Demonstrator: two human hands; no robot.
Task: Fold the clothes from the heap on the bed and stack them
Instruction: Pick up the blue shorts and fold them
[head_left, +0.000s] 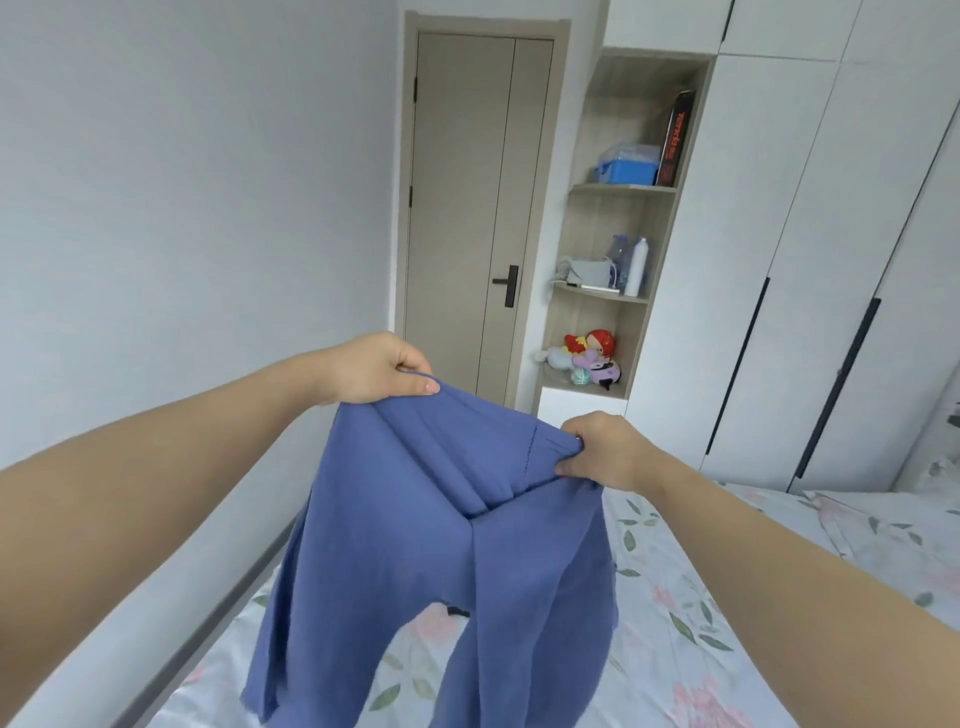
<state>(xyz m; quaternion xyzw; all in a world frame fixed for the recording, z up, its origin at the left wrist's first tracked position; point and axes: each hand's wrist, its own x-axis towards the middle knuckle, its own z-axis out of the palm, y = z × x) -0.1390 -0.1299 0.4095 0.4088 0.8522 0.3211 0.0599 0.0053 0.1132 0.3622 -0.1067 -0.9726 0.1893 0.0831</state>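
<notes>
Head view: both hands (371, 370) (602, 449) grip blue trousers (431, 545).

Blue trousers (415, 545): plain soft fabric, held up in air over floral bed (675, 597). Waistband on top, bunched, pinched at each end by left hand (374, 371) & right hand (605, 449). Two legs hang down, apart, creased.

A closed door (467, 208) stands beside shelves (621, 189) holding plush toys (595, 356).
</notes>
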